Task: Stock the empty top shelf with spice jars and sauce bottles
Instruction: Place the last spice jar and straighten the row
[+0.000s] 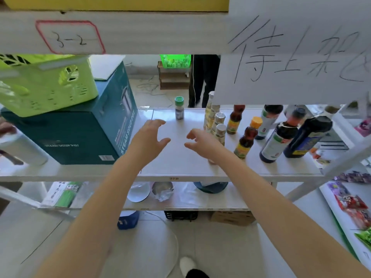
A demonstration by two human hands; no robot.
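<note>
A white shelf (180, 157) runs across the middle of the view. A green-capped spice jar (179, 107) stands alone near its far edge. To the right stand a row of silver-capped spice jars (220, 131), small orange-capped sauce bottles (248, 137) and tall dark sauce bottles (278, 141). My left hand (149, 135) hovers over the bare shelf, fingers spread, holding nothing. My right hand (202, 142) is beside it, fingers curled apart and empty, just left of the silver-capped jars.
A teal soup pot box (84, 129) with a lime basket (46, 85) on top fills the shelf's left side. A hanging paper sign (297, 57) covers the upper right. A person's legs (202, 81) stand behind the shelf. Bowls and packets lie on the lower shelf.
</note>
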